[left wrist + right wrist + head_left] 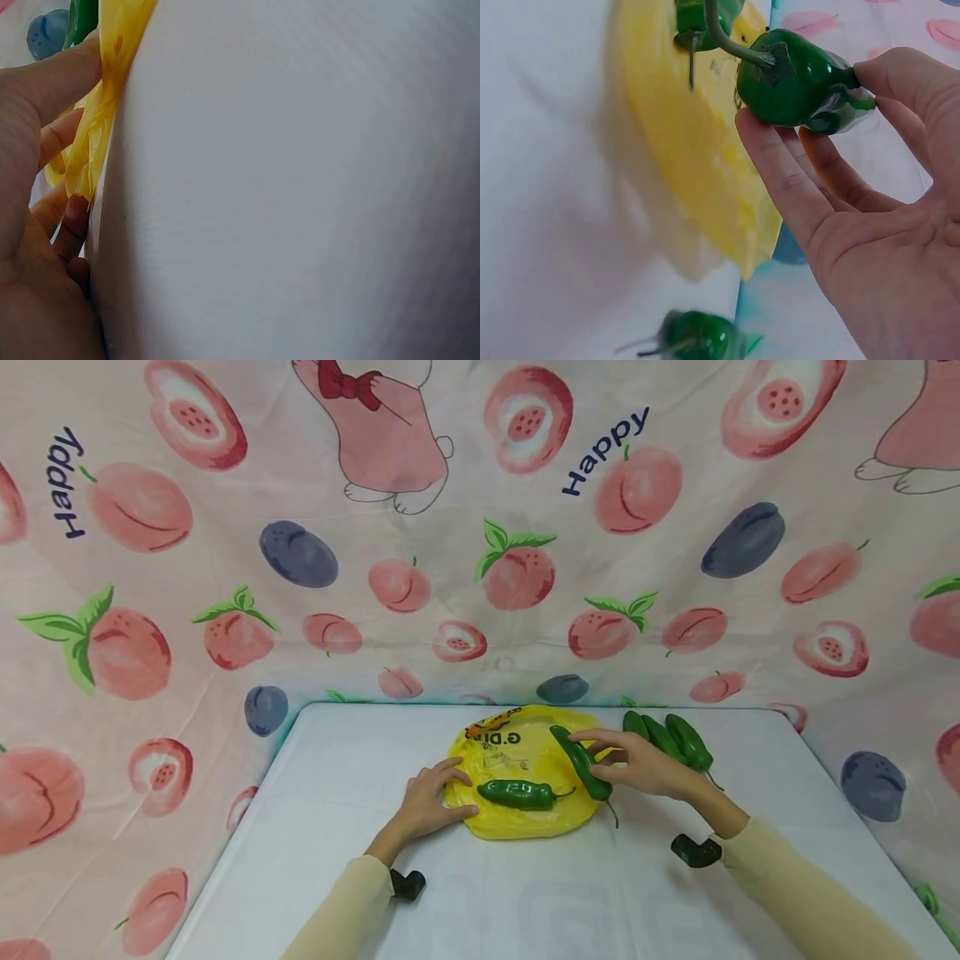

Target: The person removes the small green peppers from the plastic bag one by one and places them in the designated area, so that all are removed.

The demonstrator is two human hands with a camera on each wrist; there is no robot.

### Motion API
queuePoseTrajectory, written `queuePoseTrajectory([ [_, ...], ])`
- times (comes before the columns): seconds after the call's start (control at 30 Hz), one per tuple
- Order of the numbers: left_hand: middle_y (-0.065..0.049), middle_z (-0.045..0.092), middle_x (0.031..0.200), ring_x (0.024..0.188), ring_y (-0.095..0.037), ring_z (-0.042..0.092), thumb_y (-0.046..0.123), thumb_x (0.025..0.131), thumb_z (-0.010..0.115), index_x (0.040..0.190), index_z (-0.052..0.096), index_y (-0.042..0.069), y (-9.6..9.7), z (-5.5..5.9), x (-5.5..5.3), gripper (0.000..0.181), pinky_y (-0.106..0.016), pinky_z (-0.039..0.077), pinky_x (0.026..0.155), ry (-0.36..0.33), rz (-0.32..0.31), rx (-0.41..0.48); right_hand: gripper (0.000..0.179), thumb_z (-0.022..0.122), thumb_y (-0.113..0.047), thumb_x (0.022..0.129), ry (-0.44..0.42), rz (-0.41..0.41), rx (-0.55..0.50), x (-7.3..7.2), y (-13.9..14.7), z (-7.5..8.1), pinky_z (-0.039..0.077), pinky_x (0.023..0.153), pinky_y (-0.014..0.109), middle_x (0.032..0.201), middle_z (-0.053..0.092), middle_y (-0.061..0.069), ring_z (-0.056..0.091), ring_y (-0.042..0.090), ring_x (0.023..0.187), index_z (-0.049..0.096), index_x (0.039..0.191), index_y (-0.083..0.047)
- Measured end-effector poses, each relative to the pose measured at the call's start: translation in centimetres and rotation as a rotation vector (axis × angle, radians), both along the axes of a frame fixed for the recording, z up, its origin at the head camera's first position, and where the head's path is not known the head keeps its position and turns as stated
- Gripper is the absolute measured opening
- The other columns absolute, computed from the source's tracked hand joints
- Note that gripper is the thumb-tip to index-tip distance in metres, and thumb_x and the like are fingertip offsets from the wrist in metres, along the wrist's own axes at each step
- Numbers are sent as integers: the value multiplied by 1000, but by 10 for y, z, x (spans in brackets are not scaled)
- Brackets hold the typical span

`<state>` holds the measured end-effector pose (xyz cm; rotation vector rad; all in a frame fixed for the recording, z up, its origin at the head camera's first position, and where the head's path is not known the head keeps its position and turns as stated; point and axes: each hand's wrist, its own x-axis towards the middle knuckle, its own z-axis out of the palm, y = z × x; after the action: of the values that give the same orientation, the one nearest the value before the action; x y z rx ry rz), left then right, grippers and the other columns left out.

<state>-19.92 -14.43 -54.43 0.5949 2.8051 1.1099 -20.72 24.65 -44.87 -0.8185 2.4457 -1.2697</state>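
A yellow plastic bag (495, 822) lies flat on the white table, with one green pepper (517, 794) resting on top of it. My right hand (637, 762) pinches a second green pepper (787, 82) between thumb and fingers, over the bag's right side, its curved stem pointing toward me. At the bag's left edge is my left hand (427, 800), fingers spread and touching the plastic. The left wrist view shows the bag's crumpled yellow edge (94, 142) beside the fingers and thumb.
Several more green peppers (667, 739) lie together at the back right of the white table (300, 802). A cloth (450, 585) printed with peaches hangs behind the table. Dark wrist camera mounts (696, 851) sit near both sleeves.
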Motion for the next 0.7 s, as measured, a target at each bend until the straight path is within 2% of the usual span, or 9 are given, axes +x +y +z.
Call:
queuePoseTrajectory([
  [0.13, -3, 46, 158, 126, -31, 48, 46, 83, 85, 112, 68, 27, 0, 1, 0, 38, -53, 30, 100, -7, 1, 3, 51, 70, -16, 99, 6, -28, 3, 9, 14, -3, 56, 91, 41, 146, 55, 14, 60, 36, 120, 54, 148, -15],
  [0.27, -3, 46, 158, 126, -30, 48, 47, 83, 84, 113, 68, 28, 0, 1, 0, 39, -52, 30, 99, -13, 2, -4, 52, 70, -16, 99, -14, -60, -10, 18, 28, -7, 56, 87, 31, 146, 54, 15, 59, 39, 120, 54, 148, -17],
  [0.53, -2, 45, 159, 127, -30, 47, 48, 83, 84, 113, 68, 28, -1, -1, -2, 39, -52, 30, 101, -18, -2, -7, 51, 70, -17, 99, 9, -115, -30, 37, 51, -11, 55, 89, 31, 145, 55, 15, 58, 37, 120, 55, 147, -15],
  [0.7, -1, 44, 159, 128, -30, 47, 48, 84, 83, 114, 68, 29, 0, -2, -1, 39, -53, 29, 104, -30, 3, -13, 50, 70, -18, 99, -16, -160, -26, 47, 63, -14, 55, 88, 29, 143, 56, 15, 59, 37, 119, 55, 147, -15],
])
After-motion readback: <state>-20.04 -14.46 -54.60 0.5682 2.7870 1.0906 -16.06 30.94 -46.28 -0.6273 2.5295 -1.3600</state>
